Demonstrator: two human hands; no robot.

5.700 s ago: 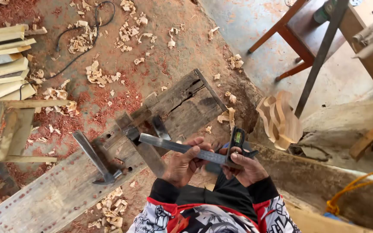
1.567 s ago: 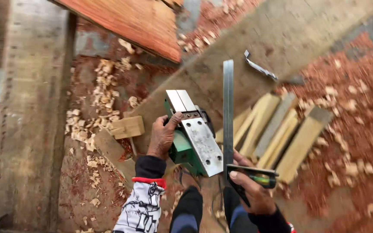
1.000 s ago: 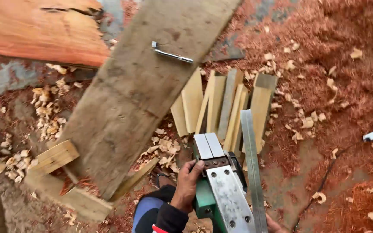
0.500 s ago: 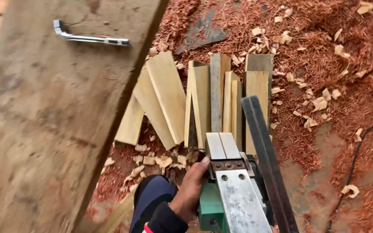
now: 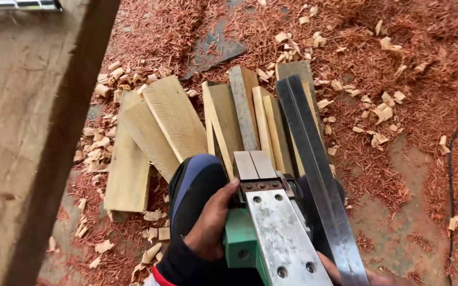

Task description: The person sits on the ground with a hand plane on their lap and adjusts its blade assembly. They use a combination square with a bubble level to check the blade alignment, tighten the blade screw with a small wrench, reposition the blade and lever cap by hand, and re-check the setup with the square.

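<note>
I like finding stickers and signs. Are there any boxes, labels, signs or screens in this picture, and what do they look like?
None: no package, label, sign or screen shows.
Green electric planer with a bare silver metal sole: bottom centre, upside down, left hand on its side.
Long dark flat metal bar: just right of the planer, plain.
Pale sawn wooden boards: on the red-shavings floor, unmarked.

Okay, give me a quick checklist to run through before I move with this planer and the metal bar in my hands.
1. Left hand grips the green electric planer with the bare metal sole: ok.
2. Right hand on the long dark flat metal bar: barely in view, grip cannot tell.
3. Planer blade stopped: cannot tell.
4. Footing: loose pale wooden boards and red wood shavings underfoot: not ok.
5. Black cable on the ground, away from the feet: ok.
</note>
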